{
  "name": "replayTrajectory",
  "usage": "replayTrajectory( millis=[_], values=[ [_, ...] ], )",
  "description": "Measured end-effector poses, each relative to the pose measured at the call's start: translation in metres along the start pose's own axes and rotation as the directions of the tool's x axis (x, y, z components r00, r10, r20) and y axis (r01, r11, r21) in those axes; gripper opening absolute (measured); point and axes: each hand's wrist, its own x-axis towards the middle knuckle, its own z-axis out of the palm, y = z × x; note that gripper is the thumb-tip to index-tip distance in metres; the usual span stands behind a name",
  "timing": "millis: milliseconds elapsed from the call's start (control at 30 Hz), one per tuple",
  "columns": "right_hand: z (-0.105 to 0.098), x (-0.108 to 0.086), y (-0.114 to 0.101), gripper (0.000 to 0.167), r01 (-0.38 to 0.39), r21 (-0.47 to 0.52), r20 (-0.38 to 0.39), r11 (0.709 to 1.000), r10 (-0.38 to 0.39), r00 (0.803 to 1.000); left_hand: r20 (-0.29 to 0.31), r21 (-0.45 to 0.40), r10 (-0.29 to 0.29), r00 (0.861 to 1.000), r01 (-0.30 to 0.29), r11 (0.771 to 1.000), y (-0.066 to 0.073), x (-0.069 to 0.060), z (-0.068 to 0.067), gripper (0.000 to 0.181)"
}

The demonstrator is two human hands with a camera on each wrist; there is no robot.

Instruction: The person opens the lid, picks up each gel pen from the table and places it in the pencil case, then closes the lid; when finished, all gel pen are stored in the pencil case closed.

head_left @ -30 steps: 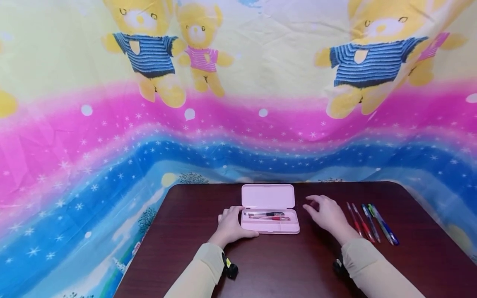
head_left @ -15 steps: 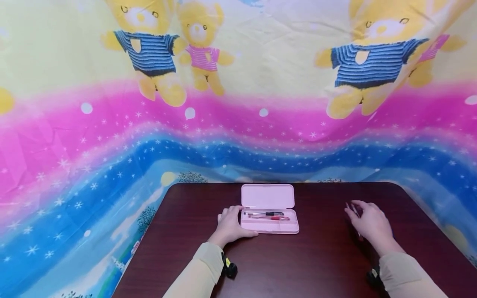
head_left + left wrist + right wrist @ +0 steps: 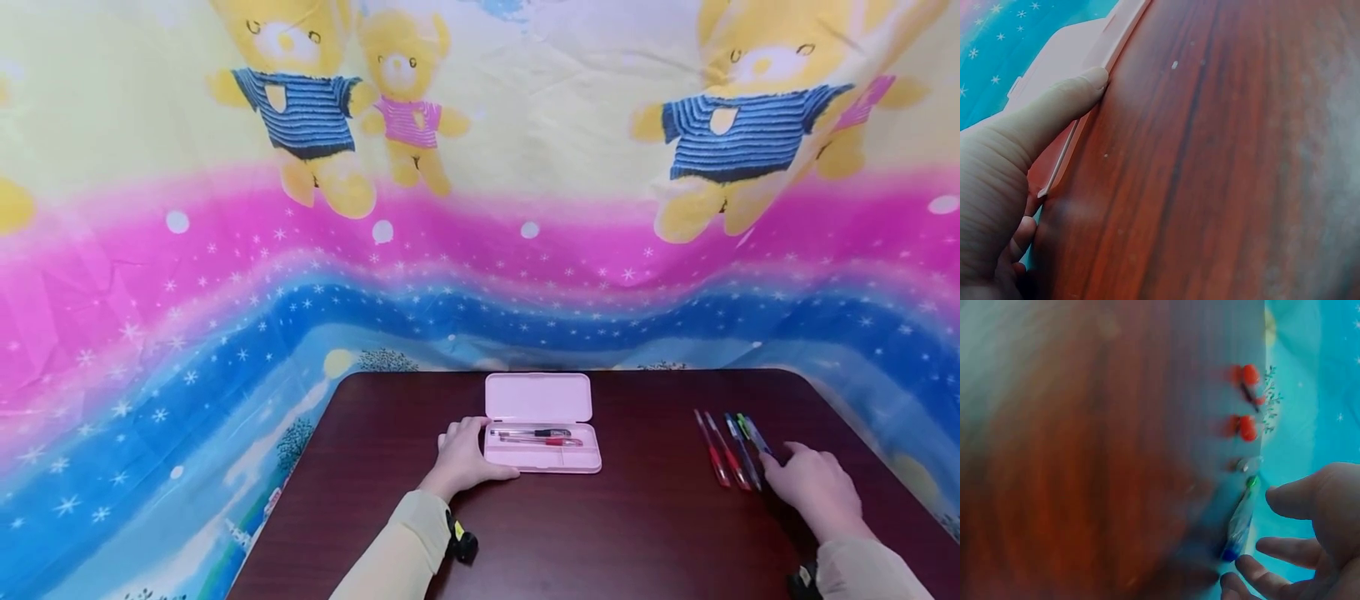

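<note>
A pink pencil case lies with its lid raised, a black pen and a red pen inside. My left hand holds the case at its left end, thumb along the front edge; the left wrist view shows the thumb pressing the rim. Right of the case lie two red pens, a dark-tipped pen and a green-ended pen. Over the right side of this row is my right hand, partly covering it. In the right wrist view, its fingers are spread beside a blue-ended pen.
The dark brown table carries everything. A printed cloth with bears hangs behind and around the table edges. The right wrist view is blurred.
My right hand has moved from beside the case rightward over the pens to the row's right side, uncovering the red pens it hid half a second ago. The left hand stays on the case.
</note>
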Motion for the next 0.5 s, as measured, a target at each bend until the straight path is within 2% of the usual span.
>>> replayTrajectory(
  millis=[200,500],
  values=[
    [0.0045,-0.0008,0.0117,0.074,-0.036,0.02,0.048,0.999,0.035,0.998,-0.001,0.006,0.003,1.0,-0.003,1.0,0.0,0.0,0.0007,0.111],
    [0.005,-0.0028,0.0098,0.065,-0.063,0.042,0.07,0.997,0.06,0.996,-0.005,0.013,0.006,1.0,-0.006,1.0,-0.001,0.0005,0.0019,0.111]
  ],
)
